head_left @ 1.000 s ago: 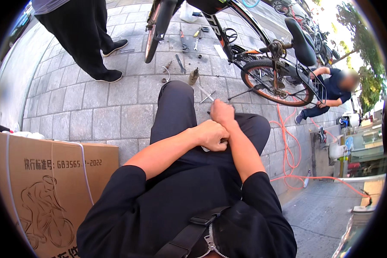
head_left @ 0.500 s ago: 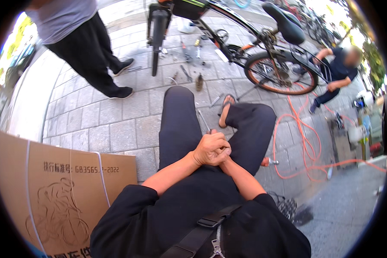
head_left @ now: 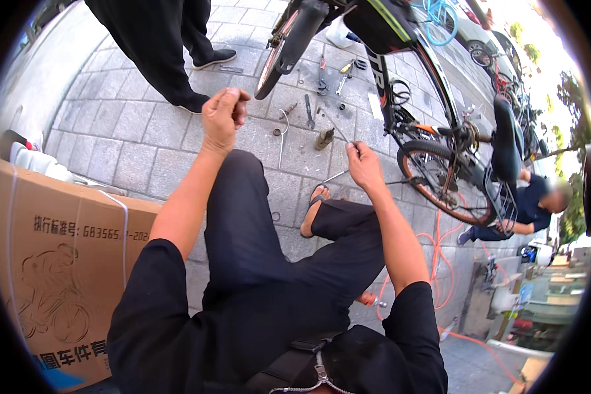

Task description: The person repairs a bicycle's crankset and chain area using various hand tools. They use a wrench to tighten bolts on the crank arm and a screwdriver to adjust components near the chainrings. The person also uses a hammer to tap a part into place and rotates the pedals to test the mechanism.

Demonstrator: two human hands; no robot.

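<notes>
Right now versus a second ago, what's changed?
The hands parted: the left hand came off the right hand and moved forward-left; the right moved forward-right, still pinching the thin rod. Can't tell whether the left holds anything. The bike, bottle and box stayed put; only the view shifted around them.

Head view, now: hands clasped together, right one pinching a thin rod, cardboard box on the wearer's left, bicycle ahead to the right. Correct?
Not clasped: the head view shows the left hand and right hand well apart. The rest stands: thin rod pinched in the right, cardboard box on the left, bicycle ahead to the right.
</notes>
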